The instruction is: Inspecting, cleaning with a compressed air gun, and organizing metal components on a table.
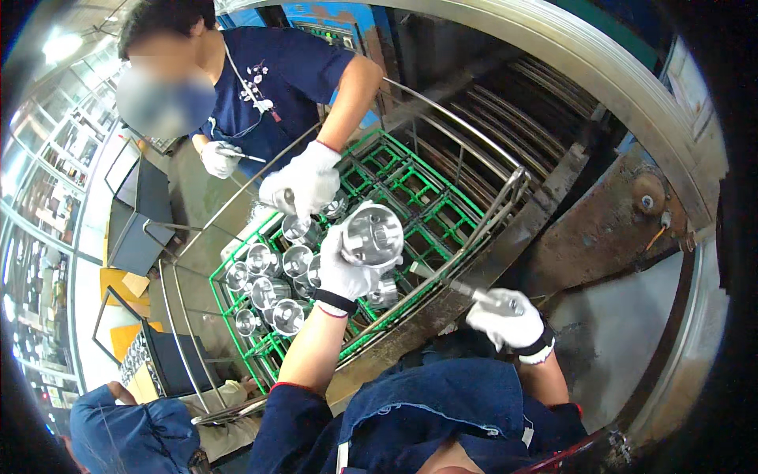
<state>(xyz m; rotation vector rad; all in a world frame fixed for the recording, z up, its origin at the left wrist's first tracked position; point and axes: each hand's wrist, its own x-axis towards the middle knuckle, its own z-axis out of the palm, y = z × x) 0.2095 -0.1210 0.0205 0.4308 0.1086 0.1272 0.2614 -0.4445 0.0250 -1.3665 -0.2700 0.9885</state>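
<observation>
My left hand [347, 272], in a white glove with a black wristband, grips a shiny metal cup [374, 235] with its mouth turned up toward me. In my gloved right hand [509, 324] is a slim rod-like tool [464, 291] with a pale tip, pointing left toward the cup but apart from it; its exact kind is unclear. Beneath the held cup, a green wire rack [223, 296] carries several similar metal cups [270, 292], mostly grouped at its left side. One more cup [384, 291] sits partly hidden behind my left hand.
Across the rack stands a co-worker, one gloved hand [304, 183] over the cups, the other [219, 159] holding a thin tool. Metal rails [466, 130] surround the rack. Dark machinery [616, 205] lies to the right. Another person [130, 430] is at lower left, near dark bins [142, 201].
</observation>
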